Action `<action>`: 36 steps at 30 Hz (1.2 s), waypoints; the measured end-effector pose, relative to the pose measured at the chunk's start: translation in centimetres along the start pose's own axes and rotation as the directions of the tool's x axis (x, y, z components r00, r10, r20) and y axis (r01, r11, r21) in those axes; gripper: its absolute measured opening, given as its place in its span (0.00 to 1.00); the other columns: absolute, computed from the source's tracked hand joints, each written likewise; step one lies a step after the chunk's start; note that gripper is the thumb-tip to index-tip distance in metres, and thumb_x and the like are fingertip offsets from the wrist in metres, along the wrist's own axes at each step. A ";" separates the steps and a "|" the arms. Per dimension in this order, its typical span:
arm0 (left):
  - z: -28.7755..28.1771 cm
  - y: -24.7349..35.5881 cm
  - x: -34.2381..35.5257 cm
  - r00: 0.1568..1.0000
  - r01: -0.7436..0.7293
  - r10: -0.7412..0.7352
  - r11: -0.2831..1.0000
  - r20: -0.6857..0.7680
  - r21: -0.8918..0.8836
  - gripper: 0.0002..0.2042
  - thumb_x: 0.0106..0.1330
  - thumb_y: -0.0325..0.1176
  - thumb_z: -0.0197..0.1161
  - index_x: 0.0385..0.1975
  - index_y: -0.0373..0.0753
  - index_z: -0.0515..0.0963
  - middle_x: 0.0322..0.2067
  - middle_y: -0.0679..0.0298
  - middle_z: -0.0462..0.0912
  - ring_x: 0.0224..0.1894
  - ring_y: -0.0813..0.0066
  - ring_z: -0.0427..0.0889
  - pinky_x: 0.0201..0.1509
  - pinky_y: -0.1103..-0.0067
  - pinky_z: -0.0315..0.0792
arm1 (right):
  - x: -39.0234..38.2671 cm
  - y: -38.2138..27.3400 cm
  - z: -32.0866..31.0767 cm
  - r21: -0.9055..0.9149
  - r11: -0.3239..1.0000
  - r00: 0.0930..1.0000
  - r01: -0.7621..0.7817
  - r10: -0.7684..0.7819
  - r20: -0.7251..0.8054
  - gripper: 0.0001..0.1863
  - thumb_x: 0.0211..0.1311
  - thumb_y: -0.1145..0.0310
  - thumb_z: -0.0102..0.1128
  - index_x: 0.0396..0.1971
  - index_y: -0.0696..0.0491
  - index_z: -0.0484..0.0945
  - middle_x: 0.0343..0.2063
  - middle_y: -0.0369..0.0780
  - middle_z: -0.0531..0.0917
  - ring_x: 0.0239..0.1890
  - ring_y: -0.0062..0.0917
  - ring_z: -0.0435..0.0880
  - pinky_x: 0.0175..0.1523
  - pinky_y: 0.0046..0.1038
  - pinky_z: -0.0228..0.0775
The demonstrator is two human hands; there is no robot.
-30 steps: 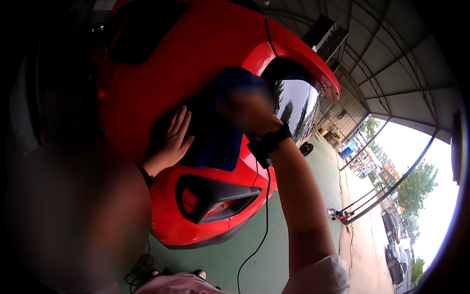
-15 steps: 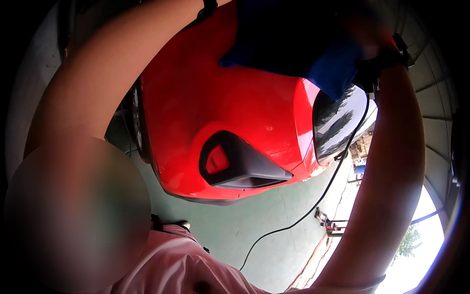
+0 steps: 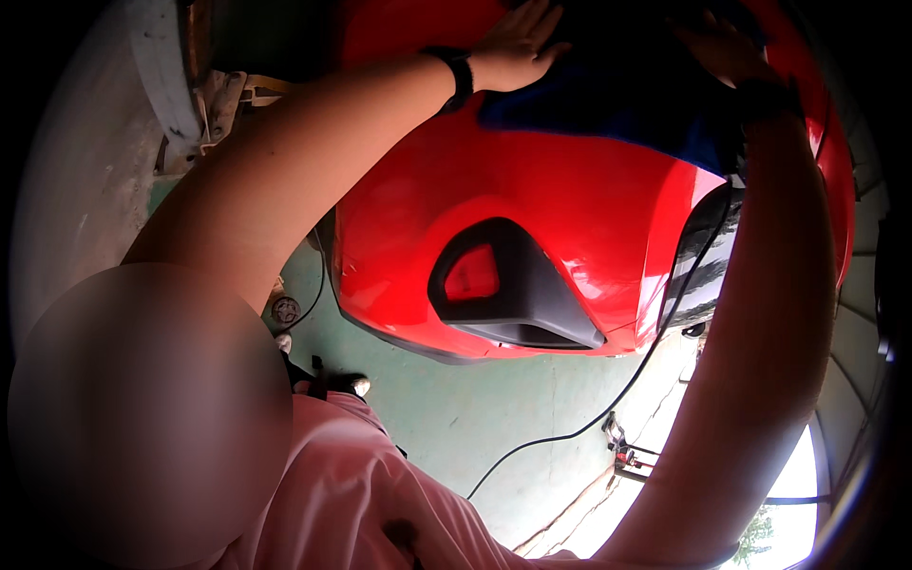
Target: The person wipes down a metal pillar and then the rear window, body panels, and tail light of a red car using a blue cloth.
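The blue cloth [image 3: 617, 104] is cut off by the upper edge, and its far part is lost in shadow. The fingertips of the right hand [image 3: 717, 47] are hidden in that darkness. A large blurred patch [image 3: 147, 413] is seen at the lower left. The red car body [image 3: 560, 218] is cut by the upper edge.

The single head view looks steeply down from just above the red car [image 3: 570, 199], close to its bodywork, with both forearms reaching up the frame onto it. Below the car lies green floor [image 3: 475, 418]; edges bend toward the rim.
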State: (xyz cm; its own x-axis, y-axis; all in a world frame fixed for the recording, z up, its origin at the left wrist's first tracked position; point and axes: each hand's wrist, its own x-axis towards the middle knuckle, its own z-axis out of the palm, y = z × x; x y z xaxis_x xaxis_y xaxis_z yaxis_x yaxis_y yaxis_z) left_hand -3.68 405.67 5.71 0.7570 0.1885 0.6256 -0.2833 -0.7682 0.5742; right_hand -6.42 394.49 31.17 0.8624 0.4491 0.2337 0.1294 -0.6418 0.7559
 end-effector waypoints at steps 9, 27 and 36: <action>3.7 -1.9 -19.4 0.970 0.238 -0.243 0.953 -0.003 -0.189 0.30 0.72 0.39 0.38 0.68 0.30 0.42 0.69 0.41 0.38 0.72 0.47 0.38 0.73 0.62 0.41 | -3.4 -18.6 10.1 -0.036 0.971 0.968 0.238 -0.234 0.085 0.37 0.66 0.41 0.33 0.70 0.46 0.50 0.69 0.38 0.55 0.72 0.29 0.48 0.74 0.45 0.26; 4.3 4.4 -32.9 0.970 0.170 -0.191 0.974 0.148 0.149 0.27 0.59 0.33 0.55 0.55 0.19 0.63 0.60 0.34 0.58 0.66 0.38 0.53 0.70 0.59 0.50 | -22.5 -20.2 15.1 -0.088 0.807 0.808 0.585 -0.588 -0.023 0.28 0.70 0.56 0.35 0.67 0.49 0.58 0.68 0.35 0.60 0.72 0.27 0.51 0.75 0.38 0.22; -1.5 5.4 -19.7 0.966 -0.248 0.234 0.958 -0.106 -0.142 0.28 0.61 0.24 0.53 0.63 0.31 0.56 0.64 0.44 0.56 0.69 0.46 0.49 0.73 0.65 0.43 | -28.7 -10.5 15.3 -0.013 0.873 0.794 0.488 -0.450 -0.409 0.24 0.62 0.56 0.47 0.51 0.58 0.74 0.50 0.47 0.77 0.59 0.39 0.69 0.72 0.43 0.42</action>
State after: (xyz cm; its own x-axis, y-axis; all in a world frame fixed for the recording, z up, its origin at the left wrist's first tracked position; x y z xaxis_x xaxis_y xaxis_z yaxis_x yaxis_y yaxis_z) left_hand -21.03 398.70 -2.74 0.6028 0.0671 0.7951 -0.5430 -0.6956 0.4704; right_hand -25.10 378.82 7.21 0.4259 0.8997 0.0954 0.5277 -0.3327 0.7816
